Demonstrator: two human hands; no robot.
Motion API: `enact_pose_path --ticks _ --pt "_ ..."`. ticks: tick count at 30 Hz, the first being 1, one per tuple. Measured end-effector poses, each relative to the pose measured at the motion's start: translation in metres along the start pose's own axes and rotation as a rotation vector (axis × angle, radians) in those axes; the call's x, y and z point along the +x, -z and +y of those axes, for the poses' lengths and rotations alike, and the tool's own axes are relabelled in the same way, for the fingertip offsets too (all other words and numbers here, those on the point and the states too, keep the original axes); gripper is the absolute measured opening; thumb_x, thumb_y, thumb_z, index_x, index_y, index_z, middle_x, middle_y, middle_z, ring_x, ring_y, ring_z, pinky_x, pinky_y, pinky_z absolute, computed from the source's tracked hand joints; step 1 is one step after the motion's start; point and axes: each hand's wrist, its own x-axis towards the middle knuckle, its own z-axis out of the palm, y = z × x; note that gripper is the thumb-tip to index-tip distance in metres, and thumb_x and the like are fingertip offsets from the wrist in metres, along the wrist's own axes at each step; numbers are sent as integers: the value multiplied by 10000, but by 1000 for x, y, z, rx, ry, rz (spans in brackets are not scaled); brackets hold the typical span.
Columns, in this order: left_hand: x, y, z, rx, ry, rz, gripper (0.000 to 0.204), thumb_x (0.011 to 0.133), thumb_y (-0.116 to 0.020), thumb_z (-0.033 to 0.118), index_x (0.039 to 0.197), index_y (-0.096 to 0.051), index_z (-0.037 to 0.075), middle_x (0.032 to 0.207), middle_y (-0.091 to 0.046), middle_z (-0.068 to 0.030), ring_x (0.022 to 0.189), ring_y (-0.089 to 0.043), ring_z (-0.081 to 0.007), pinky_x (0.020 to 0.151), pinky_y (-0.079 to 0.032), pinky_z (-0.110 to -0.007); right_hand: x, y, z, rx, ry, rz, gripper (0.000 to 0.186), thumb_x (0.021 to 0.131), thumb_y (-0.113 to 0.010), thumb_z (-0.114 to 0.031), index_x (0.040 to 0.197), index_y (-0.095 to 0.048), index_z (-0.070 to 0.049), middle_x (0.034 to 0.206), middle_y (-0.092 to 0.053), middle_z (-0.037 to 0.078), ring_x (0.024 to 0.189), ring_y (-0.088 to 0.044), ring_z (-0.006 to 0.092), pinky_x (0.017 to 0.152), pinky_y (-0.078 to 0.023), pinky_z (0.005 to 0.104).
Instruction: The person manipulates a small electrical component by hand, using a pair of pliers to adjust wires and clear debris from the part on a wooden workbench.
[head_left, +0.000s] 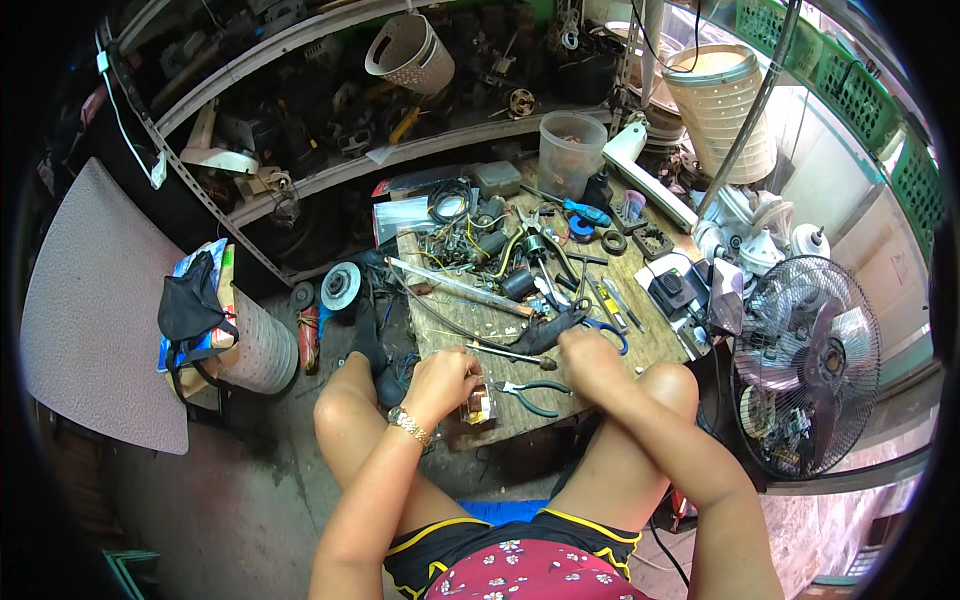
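Observation:
My left hand (442, 384), with a gold-coloured watch (409, 426) on its wrist, is closed with its fingertips pinching the top of a small boxy part (480, 404) with copper-brown and clear surfaces. That part rests at the near edge of the wooden bench (445, 350). Just right of it lie pliers (535, 395) with dark teal handles. Farther right, my right hand (592, 366) is closed, its fingers curled down and mostly hidden; what they hold cannot be made out. Beside its knuckles are a black, bent object (545, 331) and scissors with blue handles (612, 336).
Yellow-handled pliers (527, 245), tangled wires (455, 245), screwdrivers and black tape (614, 241) crowd the bench. A clear bucket (568, 155) stands at the back. To the right is a caged fan (808, 368); to the left, a light basket (262, 345). Cluttered shelves (400, 155) rise behind.

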Motion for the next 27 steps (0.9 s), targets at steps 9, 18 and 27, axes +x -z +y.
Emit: enact_pose_path --ticks 9,18,27 --pt "-21 -14 5 -94 91 248 94 864 -760 172 871 -780 80 913 -749 -108 887 -714 -342 787 -560 -454 15 -15 66 -174 -203 -181 174 878 -618 -51 1030 -662 23 923 -731 241 910 -744 387 770 -612 469" --pt "-32 -1 -26 -96 13 258 84 867 -762 167 872 -763 83 884 -748 -108 807 -721 -335 696 -562 -447 25 66 67 -211 -119 -525 178 757 -684 -73 902 -756 0 928 -746 250 916 -741 400 841 -593 483" --pt "-28 1 -13 -56 -35 228 85 891 -739 172 898 -757 89 891 -744 -113 815 -719 -341 694 -565 -446 16 189 86 11 -70 -517 403 703 -789 -76 1103 -763 -41 1017 -764 200 973 -733 365 863 -570 445"
